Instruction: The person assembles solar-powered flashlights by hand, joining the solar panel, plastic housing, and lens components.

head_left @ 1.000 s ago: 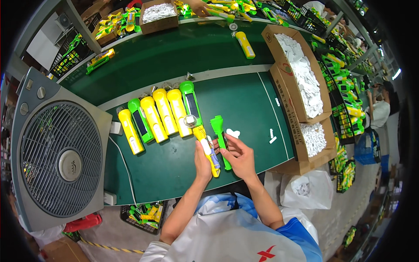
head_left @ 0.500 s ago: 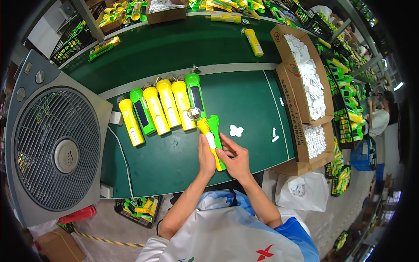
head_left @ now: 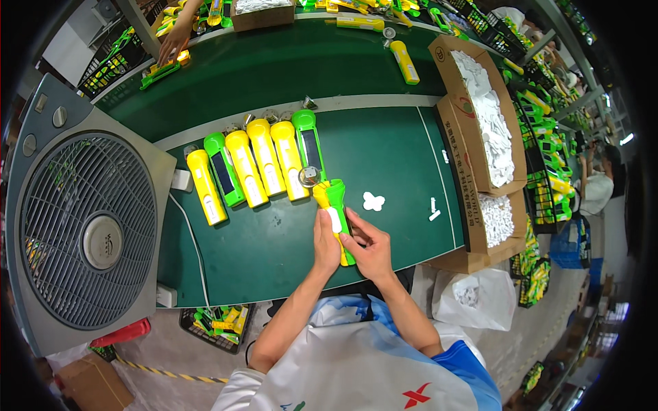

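**Yellow half and green half held together, right of the fan**

Side by side, the halves sit well to the right of the fan; whether they are fully closed, I cannot tell. The left hand, on their fan side, curves along the yellow half. The right hand, on the side away from the fan, pinches the green half between thumb and fingers. Slightly fanward of their top ends is a reflector. Six torches lie in a row toward the fan. Farther from it lies a white piece.
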A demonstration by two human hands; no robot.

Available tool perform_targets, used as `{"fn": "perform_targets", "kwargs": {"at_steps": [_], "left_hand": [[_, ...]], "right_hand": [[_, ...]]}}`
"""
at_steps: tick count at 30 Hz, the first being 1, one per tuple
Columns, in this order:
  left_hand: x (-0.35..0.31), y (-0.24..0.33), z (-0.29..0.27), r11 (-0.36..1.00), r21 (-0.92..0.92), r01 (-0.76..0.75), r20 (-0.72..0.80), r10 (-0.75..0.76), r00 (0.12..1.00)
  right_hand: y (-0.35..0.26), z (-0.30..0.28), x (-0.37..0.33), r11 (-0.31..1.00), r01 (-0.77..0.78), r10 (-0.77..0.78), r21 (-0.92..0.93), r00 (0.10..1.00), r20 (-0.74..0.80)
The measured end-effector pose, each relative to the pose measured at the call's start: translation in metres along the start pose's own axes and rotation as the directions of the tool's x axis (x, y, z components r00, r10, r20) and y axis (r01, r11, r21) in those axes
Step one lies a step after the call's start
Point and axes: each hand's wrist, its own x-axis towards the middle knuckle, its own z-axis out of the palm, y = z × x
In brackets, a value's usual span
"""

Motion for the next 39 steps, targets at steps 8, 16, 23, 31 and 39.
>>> {"fn": "perform_targets", "kwargs": {"at_steps": [8,16,23,31,39], "left_hand": [[-0.001,0.0,0.005,0.998,0.007,-0.067,0.087,0.066,0.994],[0.002,0.014,-0.007,0.982,-0.174,0.074,0.178,-0.043,0.983],[-0.002,0.031,-0.003,0.909,-0.371,0.192,0.113,-0.161,0.98],[-0.007,0.046,-0.01,0.927,-0.241,0.288,0.295,-0.212,0.932],[-0.007,0.045,-0.037,0.977,0.027,0.21,0.291,-0.208,0.934]], "right_hand": [[-0.008,0.0,0.001,0.992,0.094,-0.093,-0.088,0.996,0.013],[-0.031,0.003,-0.01,0.902,0.254,-0.248,-0.349,0.967,0.063],[-0.043,-0.094,-0.007,0.836,0.097,-0.307,-0.539,0.899,-0.314],[-0.063,-0.184,0.004,0.736,-0.144,-0.336,-0.661,0.77,-0.542],[-0.103,-0.3,0.001,0.35,-0.48,-0.212,-0.804,0.795,-0.568]]}}
